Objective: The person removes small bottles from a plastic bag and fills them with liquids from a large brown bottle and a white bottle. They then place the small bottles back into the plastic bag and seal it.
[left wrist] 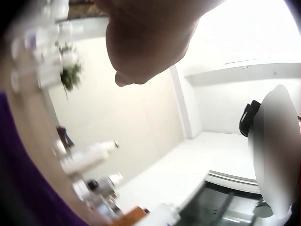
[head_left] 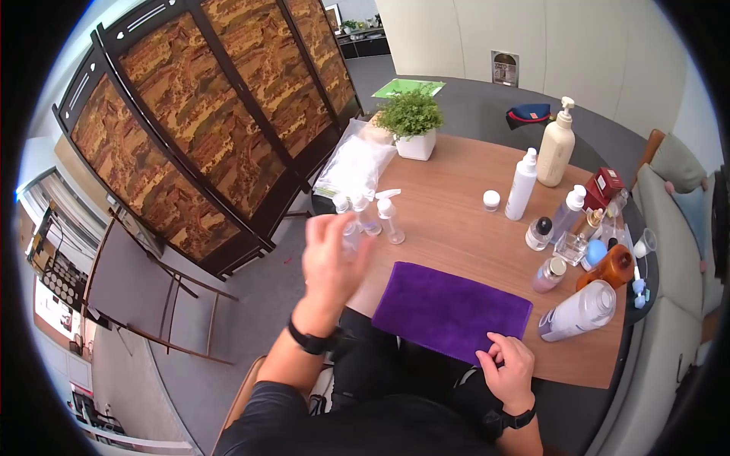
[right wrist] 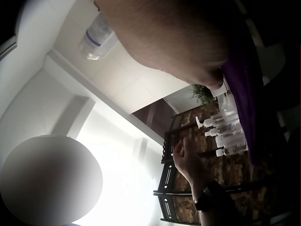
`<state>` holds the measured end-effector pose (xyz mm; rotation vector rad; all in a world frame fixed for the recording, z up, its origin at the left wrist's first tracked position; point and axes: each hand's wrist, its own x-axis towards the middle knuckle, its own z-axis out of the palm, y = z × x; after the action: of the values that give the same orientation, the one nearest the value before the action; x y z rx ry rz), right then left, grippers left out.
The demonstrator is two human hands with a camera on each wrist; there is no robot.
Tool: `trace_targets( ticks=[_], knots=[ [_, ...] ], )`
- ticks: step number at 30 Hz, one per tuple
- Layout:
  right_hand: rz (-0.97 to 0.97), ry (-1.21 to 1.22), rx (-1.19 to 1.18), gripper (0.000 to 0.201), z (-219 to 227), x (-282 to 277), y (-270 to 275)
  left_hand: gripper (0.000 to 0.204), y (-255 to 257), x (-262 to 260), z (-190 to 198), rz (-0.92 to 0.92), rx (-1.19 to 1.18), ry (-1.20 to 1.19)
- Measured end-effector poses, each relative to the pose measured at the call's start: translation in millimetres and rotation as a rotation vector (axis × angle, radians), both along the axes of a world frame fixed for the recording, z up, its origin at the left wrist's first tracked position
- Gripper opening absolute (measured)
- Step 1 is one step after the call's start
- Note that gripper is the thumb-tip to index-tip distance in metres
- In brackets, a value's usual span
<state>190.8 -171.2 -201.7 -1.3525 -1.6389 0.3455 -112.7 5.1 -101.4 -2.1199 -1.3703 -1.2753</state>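
My left hand [head_left: 332, 258] is raised in front of the small clear bottles [head_left: 392, 226] at the table's left, fingers loosely bent and holding nothing visible. In the right wrist view the same hand [right wrist: 188, 162] appears beyond the row of small bottles [right wrist: 231, 139]. A purple cloth [head_left: 452, 310] lies flat along the table's front edge. On its lower right corner rests my right hand [head_left: 509, 368], its fingers loosely bent with nothing in them. Part of the left hand [left wrist: 146, 44] fills the top of the left wrist view, fingertips hidden.
Pump and spray bottles [head_left: 522, 185], an amber bottle [head_left: 606, 267] and a large clear bottle [head_left: 578, 311] stand at the right. A white jar [head_left: 491, 201] sits mid-table. Behind are a potted plant [head_left: 415, 125] and a plastic bag [head_left: 353, 163]; a folding screen [head_left: 182, 91] stands left.
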Motion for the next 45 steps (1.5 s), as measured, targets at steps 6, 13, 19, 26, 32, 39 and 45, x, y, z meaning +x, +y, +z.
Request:
trace_targets(
  ticks=[6, 13, 19, 26, 32, 39, 45],
  knots=[
    [-0.034, 0.025, -0.045, 0.033, 0, -4, 1, 0.060, -9, -43, -20, 0.162, -0.379, 0.144],
    [-0.073, 0.047, -0.055, 0.031, -1, -6, -1, 0.059, -2, -43, -51, 0.093, -0.516, -0.017],
    [-0.077, 0.054, -0.076, 0.029, -1, -6, -1, 0.057, 9, -37, -61, -0.047, -0.272, -0.007],
    [-0.097, 0.066, -0.094, 0.028, 0, -7, -2, 0.061, 33, -3, -56, -0.128, -0.292, 0.035],
    [-0.099, 0.067, -0.078, 0.028, -3, -7, -1, 0.067, 37, 0, -61, -0.128, -0.340, 0.054],
    [-0.090, 0.055, -0.083, 0.028, 1, -7, -1, 0.066, 20, -16, -39, -0.110, -0.170, -0.072],
    [-0.093, 0.044, -0.041, 0.027, 1, -9, 0, 0.060, 41, -71, -29, 0.165, -0.325, -0.076]
  ],
)
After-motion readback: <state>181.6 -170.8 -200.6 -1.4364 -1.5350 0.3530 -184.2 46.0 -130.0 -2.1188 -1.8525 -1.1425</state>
